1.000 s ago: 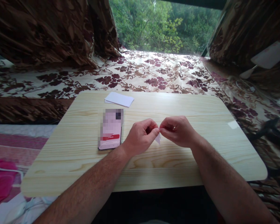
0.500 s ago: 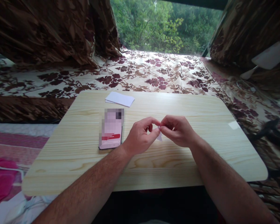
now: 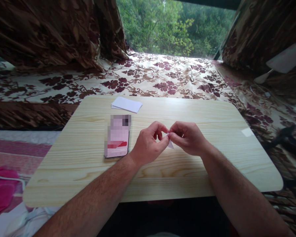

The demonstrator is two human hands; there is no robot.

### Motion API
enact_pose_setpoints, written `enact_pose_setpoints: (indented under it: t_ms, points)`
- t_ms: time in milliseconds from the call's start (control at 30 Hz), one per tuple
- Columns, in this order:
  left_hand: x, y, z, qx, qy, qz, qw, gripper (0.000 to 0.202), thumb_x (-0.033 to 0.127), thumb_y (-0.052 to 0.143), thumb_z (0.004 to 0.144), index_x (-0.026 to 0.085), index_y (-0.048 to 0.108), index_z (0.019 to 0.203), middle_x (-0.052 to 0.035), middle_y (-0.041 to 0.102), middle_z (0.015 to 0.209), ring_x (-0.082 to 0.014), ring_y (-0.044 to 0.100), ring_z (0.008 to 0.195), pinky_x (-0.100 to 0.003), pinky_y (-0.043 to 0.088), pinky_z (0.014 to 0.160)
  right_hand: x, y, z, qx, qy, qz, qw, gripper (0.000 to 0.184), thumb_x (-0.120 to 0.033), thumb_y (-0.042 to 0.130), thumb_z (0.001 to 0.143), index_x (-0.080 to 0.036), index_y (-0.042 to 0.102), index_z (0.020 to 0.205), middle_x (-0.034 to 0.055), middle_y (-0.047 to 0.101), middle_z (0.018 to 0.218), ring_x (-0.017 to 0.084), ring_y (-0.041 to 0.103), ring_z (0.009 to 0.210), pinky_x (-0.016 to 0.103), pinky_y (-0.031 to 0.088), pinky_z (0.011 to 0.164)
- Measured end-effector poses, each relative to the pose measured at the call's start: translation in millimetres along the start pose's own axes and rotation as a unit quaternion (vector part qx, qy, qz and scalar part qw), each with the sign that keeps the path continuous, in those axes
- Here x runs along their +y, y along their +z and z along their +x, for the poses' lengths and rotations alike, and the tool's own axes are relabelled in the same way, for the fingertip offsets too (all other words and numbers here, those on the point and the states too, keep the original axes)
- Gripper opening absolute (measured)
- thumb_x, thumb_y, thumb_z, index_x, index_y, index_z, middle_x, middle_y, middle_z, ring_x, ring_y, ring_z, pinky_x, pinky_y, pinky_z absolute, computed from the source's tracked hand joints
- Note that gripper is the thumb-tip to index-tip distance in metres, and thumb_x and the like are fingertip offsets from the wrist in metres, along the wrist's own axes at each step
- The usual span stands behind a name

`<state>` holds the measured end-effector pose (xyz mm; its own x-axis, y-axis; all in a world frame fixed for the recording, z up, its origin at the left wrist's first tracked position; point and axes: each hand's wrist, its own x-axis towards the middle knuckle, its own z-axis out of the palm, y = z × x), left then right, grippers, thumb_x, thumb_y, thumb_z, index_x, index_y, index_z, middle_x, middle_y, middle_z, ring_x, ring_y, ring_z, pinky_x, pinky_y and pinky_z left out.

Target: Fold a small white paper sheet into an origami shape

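Over the middle of the light wooden table point(image 3: 64, 158), my left hand point(image 3: 149, 143) and my right hand point(image 3: 187, 138) meet fingertip to fingertip. Both pinch a small folded piece of white paper point(image 3: 170, 144), of which only a pointed corner shows below the fingers. The left thumb and forefinger are pressed on it, the other left fingers curled. Just left of my left hand a phone point(image 3: 117, 136) lies flat with its screen lit.
A small stack of white paper sheets point(image 3: 126, 104) lies near the table's far edge. Beyond the table a floral cloth point(image 3: 162, 79) covers a ledge below a window, with brown curtains at both sides. A pink cloth point(image 3: 1, 191) lies at the lower left.
The fingers have shifted slightly on the paper. Its visible corner has turned from pointing down to pointing down and right. The left forefinger has lifted a little.
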<state>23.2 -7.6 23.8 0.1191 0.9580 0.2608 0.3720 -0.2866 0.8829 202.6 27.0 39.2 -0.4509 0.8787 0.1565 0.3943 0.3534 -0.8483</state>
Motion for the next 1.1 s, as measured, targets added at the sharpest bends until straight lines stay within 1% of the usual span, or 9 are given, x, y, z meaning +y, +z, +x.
enact_pose_setpoints:
  t_ms: [100, 133, 167, 233, 300, 467, 700, 900, 1100]
  points:
    - [0.0, 0.5, 0.4, -0.005, 0.0, -0.026, 1.0, 0.008, 0.024, 0.062, 0.086, 0.018, 0.062, 0.09, -0.0026, 0.067, 0.09, -0.0108, 0.055, 0.069, -0.024, 0.042, 0.061, -1.0, -0.1, 0.1, 0.006, -0.001, -0.004, 1.0, 0.01, -0.021, 0.061, 0.081, -0.015, 0.062, 0.073, -0.0039, 0.051, 0.058, 0.007, 0.04, 0.053, 0.02, 0.03, 0.047]
    - [-0.2, 0.5, 0.6, -0.012, -0.001, -0.032, 0.999, 0.007, 0.024, 0.061, 0.086, 0.017, 0.062, 0.087, -0.0024, 0.067, 0.088, -0.0108, 0.054, 0.068, -0.024, 0.042, 0.061, -1.3, -0.2, 0.2, 0.006, -0.001, -0.006, 1.0, 0.011, -0.022, 0.061, 0.081, -0.015, 0.063, 0.073, -0.0038, 0.051, 0.057, 0.007, 0.04, 0.053, 0.02, 0.03, 0.047]
    - [-0.3, 0.5, 0.7, -0.017, -0.003, -0.035, 0.999, 0.007, 0.024, 0.06, 0.087, 0.017, 0.062, 0.084, -0.0014, 0.065, 0.083, -0.0107, 0.052, 0.066, -0.024, 0.04, 0.06, -1.5, -0.4, 0.3, 0.003, -0.002, -0.007, 1.0, 0.011, -0.022, 0.061, 0.081, -0.015, 0.063, 0.073, -0.0036, 0.052, 0.057, 0.007, 0.04, 0.053, 0.02, 0.031, 0.047]
    - [-0.6, 0.2, 1.0, -0.023, -0.007, -0.037, 0.999, 0.012, 0.025, 0.059, 0.088, 0.017, 0.062, 0.08, 0.0012, 0.058, 0.069, -0.0108, 0.049, 0.063, -0.024, 0.038, 0.058, -1.5, -1.0, 0.7, -0.003, -0.001, -0.008, 1.0, 0.01, -0.022, 0.06, 0.082, -0.015, 0.064, 0.075, -0.0033, 0.053, 0.058, 0.008, 0.041, 0.053, 0.02, 0.031, 0.047]
    - [-0.4, -0.5, 1.2, -0.027, -0.008, -0.036, 0.999, 0.016, 0.026, 0.057, 0.089, 0.017, 0.061, 0.076, 0.0023, 0.053, 0.065, -0.0106, 0.047, 0.062, -0.025, 0.036, 0.057, -0.9, -1.6, 1.0, -0.009, 0.0, -0.007, 1.0, 0.01, -0.022, 0.06, 0.082, -0.016, 0.065, 0.076, -0.0032, 0.054, 0.058, 0.008, 0.042, 0.052, 0.02, 0.031, 0.046]
    - [1.8, -2.6, 1.3, -0.033, 0.003, -0.022, 0.999, 0.02, 0.024, 0.055, 0.09, 0.016, 0.06, 0.073, 0.0025, 0.053, 0.064, -0.0105, 0.047, 0.062, -0.025, 0.036, 0.059, 1.3, -1.8, 0.9, -0.019, -0.006, -0.011, 1.0, 0.01, -0.022, 0.06, 0.082, -0.016, 0.065, 0.077, -0.0037, 0.053, 0.058, 0.008, 0.041, 0.053, 0.02, 0.031, 0.047]
    - [1.9, -3.0, -0.6, -0.033, 0.036, 0.015, 0.999, 0.019, 0.019, 0.054, 0.087, 0.017, 0.058, 0.069, 0.0019, 0.054, 0.065, -0.0113, 0.047, 0.063, -0.026, 0.036, 0.061, -2.3, -0.6, 0.1, -0.026, -0.038, -0.025, 0.999, 0.006, -0.015, 0.058, 0.077, -0.015, 0.063, 0.072, -0.0052, 0.05, 0.057, 0.007, 0.039, 0.052, 0.019, 0.03, 0.048]
    - [0.9, -2.1, -1.0, -0.037, 0.031, 0.006, 0.999, 0.018, 0.018, 0.053, 0.086, 0.017, 0.058, 0.068, 0.0016, 0.054, 0.064, -0.0117, 0.048, 0.062, -0.026, 0.037, 0.061, -3.2, -0.5, 0.8, -0.039, -0.019, -0.021, 0.999, 0.006, -0.016, 0.058, 0.076, -0.016, 0.062, 0.072, -0.0049, 0.05, 0.056, 0.007, 0.039, 0.052, 0.019, 0.029, 0.047]
    - [-0.6, -2.7, -1.0, -0.054, 0.023, 0.011, 0.998, 0.018, 0.017, 0.053, 0.085, 0.017, 0.057, 0.067, 0.002, 0.052, 0.063, -0.0113, 0.046, 0.062, -0.025, 0.035, 0.059, -3.2, -1.8, -0.1, -0.056, -0.018, -0.019, 0.998, 0.006, -0.014, 0.057, 0.074, -0.016, 0.06, 0.07, -0.0056, 0.048, 0.057, 0.006, 0.038, 0.053, 0.019, 0.028, 0.047]
